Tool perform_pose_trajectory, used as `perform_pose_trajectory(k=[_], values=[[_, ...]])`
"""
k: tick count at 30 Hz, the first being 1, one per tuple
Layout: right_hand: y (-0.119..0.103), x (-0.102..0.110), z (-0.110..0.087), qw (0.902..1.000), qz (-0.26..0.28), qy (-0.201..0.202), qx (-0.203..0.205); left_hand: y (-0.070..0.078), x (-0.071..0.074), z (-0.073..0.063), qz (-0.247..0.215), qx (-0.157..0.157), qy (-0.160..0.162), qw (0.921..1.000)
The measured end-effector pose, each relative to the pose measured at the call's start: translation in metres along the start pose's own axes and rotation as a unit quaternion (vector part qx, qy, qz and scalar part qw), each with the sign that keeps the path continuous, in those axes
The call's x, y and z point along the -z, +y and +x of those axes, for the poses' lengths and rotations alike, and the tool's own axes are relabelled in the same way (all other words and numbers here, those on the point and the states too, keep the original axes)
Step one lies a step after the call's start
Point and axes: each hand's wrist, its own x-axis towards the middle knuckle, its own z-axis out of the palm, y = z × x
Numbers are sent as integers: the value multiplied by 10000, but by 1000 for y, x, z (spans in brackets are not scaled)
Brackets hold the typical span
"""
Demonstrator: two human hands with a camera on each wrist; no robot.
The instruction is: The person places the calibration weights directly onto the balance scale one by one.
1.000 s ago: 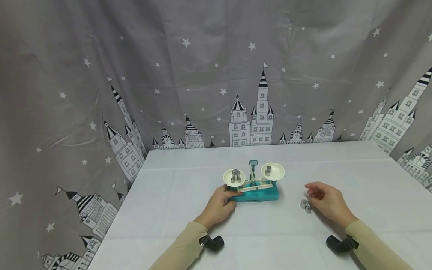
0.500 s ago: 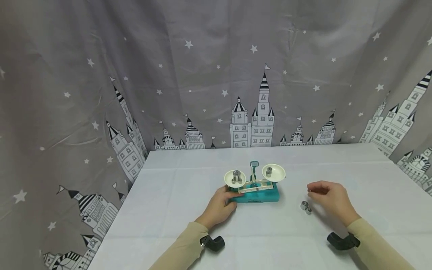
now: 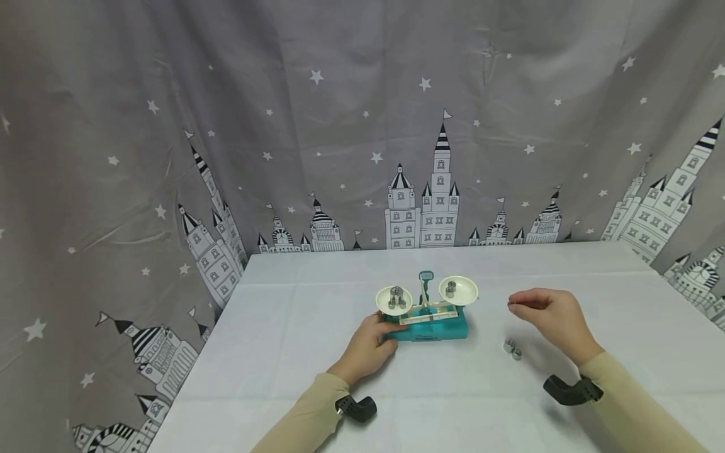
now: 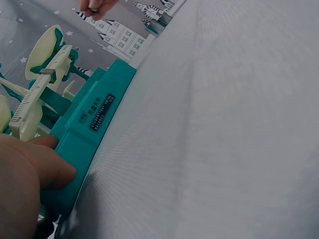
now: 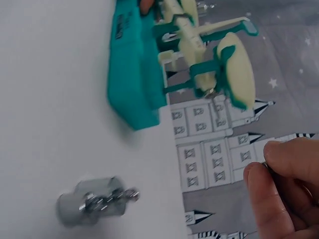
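Observation:
A teal pan balance [image 3: 433, 329] with two cream pans stands on the table. My left hand [image 3: 362, 349] grips the left end of its base, thumb on the front face in the left wrist view. The left pan [image 3: 384, 307] hangs lower and bears several metal weights [image 3: 396, 296]. Two weights [image 3: 450, 288] sit in the raised right pan [image 3: 466, 288]. Off to the right of the balance, my right hand [image 3: 552, 318] is raised above the table, pinching a small metal weight [image 5: 265, 165], mostly hidden between thumb and index finger.
Two cylindrical metal weights [image 5: 92, 201] stand close together on the white tabletop [image 3: 447, 402], below my right hand. Behind the table hangs a grey curtain [image 3: 340, 126] with castles and stars. Each wrist wears a black camera mount [image 3: 572, 391].
My right hand has lifted the small weight off the table beside the two others, rising and shifting slightly left. My left hand stays on the balance base.

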Motion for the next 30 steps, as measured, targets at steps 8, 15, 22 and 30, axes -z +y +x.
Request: perform_pose_trajectory(k=[8, 15, 22, 30], values=[[-28, -3, 16, 9994, 274, -212, -71, 1, 1, 0, -40, 7, -8, 10000], [-48, -16, 30, 9988, 110, -356, 306, 2, 1, 0, -75, 25, -16, 10000], [-60, -33, 39, 9971, -149, -473, 583, 2, 1, 0, -84, 35, -12, 10000], [-68, -44, 43, 9941, -372, -646, 789, 1, 1, 0, -51, -14, 18, 10000]])
